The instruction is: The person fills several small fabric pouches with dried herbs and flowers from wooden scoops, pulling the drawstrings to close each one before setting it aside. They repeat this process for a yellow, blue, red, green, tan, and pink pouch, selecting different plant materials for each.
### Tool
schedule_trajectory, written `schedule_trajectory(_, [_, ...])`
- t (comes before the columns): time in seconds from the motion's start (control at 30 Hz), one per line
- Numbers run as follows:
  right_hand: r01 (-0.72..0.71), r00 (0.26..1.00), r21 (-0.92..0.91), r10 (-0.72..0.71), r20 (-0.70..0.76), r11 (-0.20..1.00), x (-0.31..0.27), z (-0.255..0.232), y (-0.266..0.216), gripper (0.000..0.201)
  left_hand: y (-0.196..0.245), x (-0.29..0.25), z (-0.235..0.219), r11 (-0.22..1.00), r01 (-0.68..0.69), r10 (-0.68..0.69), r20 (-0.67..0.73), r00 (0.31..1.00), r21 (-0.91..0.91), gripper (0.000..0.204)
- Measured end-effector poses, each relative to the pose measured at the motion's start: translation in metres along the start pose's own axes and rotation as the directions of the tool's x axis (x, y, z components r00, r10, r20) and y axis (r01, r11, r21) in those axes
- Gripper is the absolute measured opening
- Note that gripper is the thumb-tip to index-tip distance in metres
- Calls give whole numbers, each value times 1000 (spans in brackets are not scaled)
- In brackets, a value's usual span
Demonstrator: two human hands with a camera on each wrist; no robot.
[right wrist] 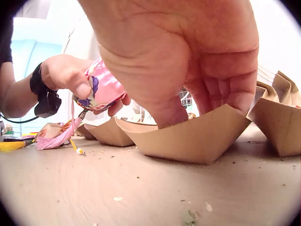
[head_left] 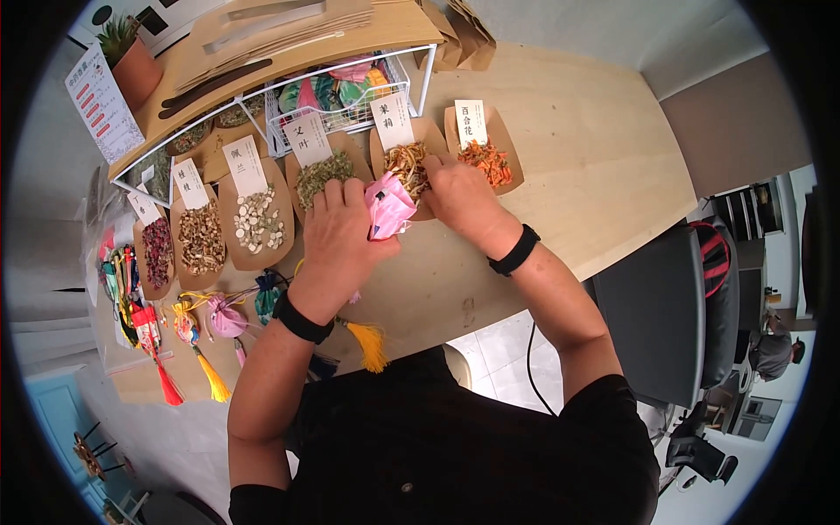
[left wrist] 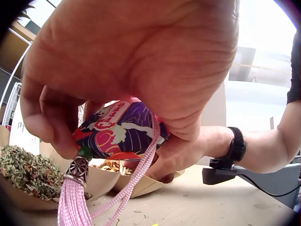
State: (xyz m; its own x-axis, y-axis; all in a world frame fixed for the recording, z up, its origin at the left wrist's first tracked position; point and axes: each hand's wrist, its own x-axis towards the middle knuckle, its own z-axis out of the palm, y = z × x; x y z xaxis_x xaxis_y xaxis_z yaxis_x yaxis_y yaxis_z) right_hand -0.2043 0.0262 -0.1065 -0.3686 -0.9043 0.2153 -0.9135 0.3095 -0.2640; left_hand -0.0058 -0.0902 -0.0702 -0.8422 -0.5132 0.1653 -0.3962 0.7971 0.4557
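The left hand (head_left: 337, 226) grips a pink pouch (head_left: 391, 210), left of the right hand (head_left: 468, 197), whose fingers dip into a tray (right wrist: 193, 140), their hold hidden.

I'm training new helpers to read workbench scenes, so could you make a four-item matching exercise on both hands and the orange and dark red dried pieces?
Things:
1. Left hand
2. Orange dried pieces
3. Right hand
4. Dark red dried pieces

Place or state, head view:
A. Reaching into the second tray from the right
B. In the leftmost tray
C. Holding the pink pouch
D. In the rightmost tray

Pairs: 1-C, 2-D, 3-A, 4-B
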Motion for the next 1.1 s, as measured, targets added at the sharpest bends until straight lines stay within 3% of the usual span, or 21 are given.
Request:
schedule_trajectory(0.63, [4,993,366,38,-109,931,1,-19,3,19,-6,14,11,1000,-10,10,40,999,7,65])
schedule_trajectory(0.77, [-136,987,512,162,-6,848,4,-43,-9,22,-1,20,10,999,29,-32,92,995,38,69])
schedule_trajectory(0.83, [-171,981,548,191,20,819,5,-53,-14,23,-2,21,15,999,9,-10,48,999,35,68])
schedule_trajectory(0.93, [-167,983,600,182,38,782,7,-63,-20,21,1,24,16,999,9,-11,40,999,50,69])
schedule_trajectory(1.1, [-20,1000,535,16,12,845,9,-63,-16,22,4,29,24,991,26,-32,48,998,129,72])
